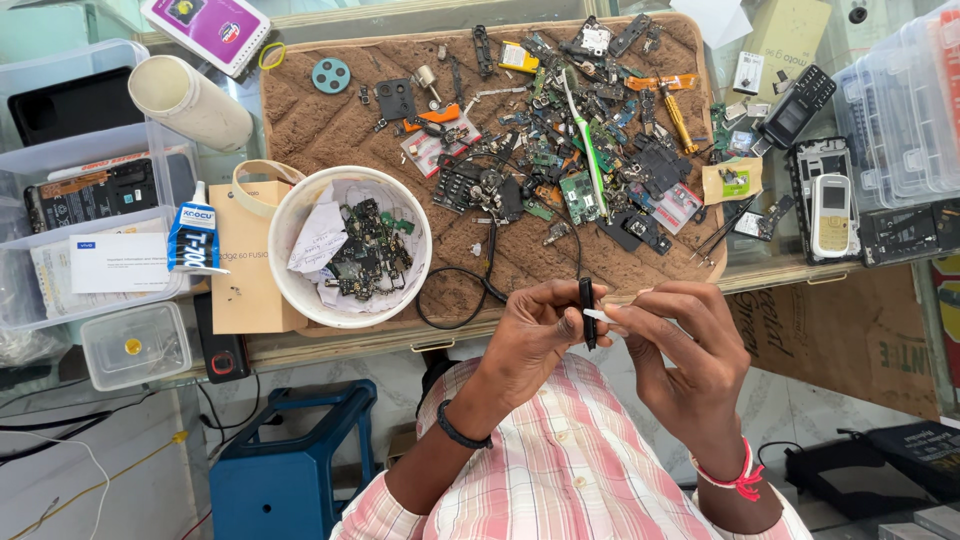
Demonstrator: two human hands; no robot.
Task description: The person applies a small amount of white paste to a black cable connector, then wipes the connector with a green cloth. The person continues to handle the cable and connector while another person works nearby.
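— Two hands are met over the near edge of the table (780,268): a slim black part (588,312), stood nearly upright, is pinched in the left hand (535,335), and a thin white tool (600,316) is held in the right hand (680,345) with its tip laid against the part's side.

— So both grips are closed?

— Closed, each on its own item. What the black part is cannot be told for sure; it may be a narrow phone component. The step in hand is judged to be prying or probing at it.

— And what is called for next?

— A steady left pinch and light pressure from the tool, so the part is not slipped or snapped.

— What is spread beyond?

— A brown mat (330,125) strewn with circuit boards (580,195), with a white bowl (290,215) of parts at its left, and a pale keypad phone (831,212) off to the right.
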